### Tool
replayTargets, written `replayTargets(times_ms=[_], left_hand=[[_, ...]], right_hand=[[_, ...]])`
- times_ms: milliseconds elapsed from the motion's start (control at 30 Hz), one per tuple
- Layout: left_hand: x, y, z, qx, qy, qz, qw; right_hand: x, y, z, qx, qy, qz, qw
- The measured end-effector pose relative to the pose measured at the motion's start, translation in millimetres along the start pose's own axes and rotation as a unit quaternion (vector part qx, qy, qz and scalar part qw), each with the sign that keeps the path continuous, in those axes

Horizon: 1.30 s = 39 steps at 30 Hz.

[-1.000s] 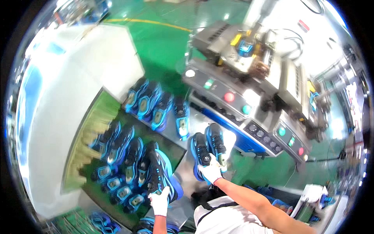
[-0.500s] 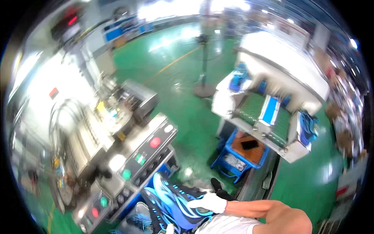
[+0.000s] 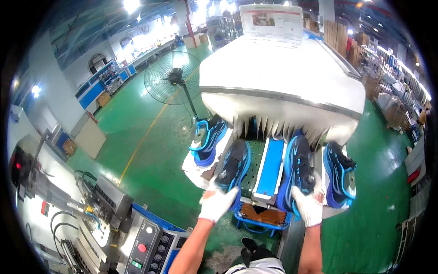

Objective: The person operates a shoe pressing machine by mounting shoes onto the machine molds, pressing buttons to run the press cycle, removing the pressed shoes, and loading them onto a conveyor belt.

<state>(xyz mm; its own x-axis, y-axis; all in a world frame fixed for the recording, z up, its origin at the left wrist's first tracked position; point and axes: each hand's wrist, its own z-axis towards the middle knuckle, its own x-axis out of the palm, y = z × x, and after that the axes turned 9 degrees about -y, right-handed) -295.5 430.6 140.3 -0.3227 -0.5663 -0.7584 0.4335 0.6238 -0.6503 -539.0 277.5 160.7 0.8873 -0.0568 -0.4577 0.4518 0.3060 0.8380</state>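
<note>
Both my hands wear white gloves and are at the mouth of a white tunnel machine. My left hand [image 3: 216, 202] grips the heel end of a black and blue sneaker [image 3: 233, 162], its toe pointing toward the machine. My right hand [image 3: 309, 205] closes around the heel of a matching sneaker [image 3: 297, 160], also toe forward. Between the two shoes runs a blue strip [image 3: 273, 166], with a green perforated conveyor [image 3: 253, 171] beside it. A similar sneaker [image 3: 210, 139] stands on the left side ledge, another sneaker [image 3: 338, 176] on the right one. My fingertips are partly hidden.
The white machine [image 3: 283, 68] has hanging flaps [image 3: 264, 125] across its opening. Below it stands a blue-framed stool [image 3: 262, 217] with a brown top. A control panel [image 3: 145, 246] with buttons sits at lower left. Beyond it is a pedestal fan [image 3: 175, 76].
My view has swung right to face the white machine. The sneakers have moved from beside the control panel to the conveyor mouth, one now in each hand.
</note>
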Motion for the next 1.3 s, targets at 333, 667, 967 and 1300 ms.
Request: replayTargets(times_ms=[333, 667, 967, 1300], left_hand=[[101.6, -31.7, 149.5, 0.232, 0.063, 0.034, 0.97], [-54.6, 273.6, -420.0, -0.473, -0.255, -0.013, 0.843], [54.7, 144.5, -898.5, -0.844, -0.486, 0.201, 0.103], [128.4, 192.4, -991.2, -0.826, -0.543, 0.066, 0.137]], right_hand=[[119.9, -23.3, 154.1, -0.044, 0.085, -0.351, 0.931], [209.9, -8.5, -267.8, 0.045, 0.694, 0.154, 0.701], [215.8, -33.2, -453.4, -0.296, 0.817, -0.089, 0.488], [113.0, 48.3, -587.2, -0.523, 0.747, -0.2, 0.359]])
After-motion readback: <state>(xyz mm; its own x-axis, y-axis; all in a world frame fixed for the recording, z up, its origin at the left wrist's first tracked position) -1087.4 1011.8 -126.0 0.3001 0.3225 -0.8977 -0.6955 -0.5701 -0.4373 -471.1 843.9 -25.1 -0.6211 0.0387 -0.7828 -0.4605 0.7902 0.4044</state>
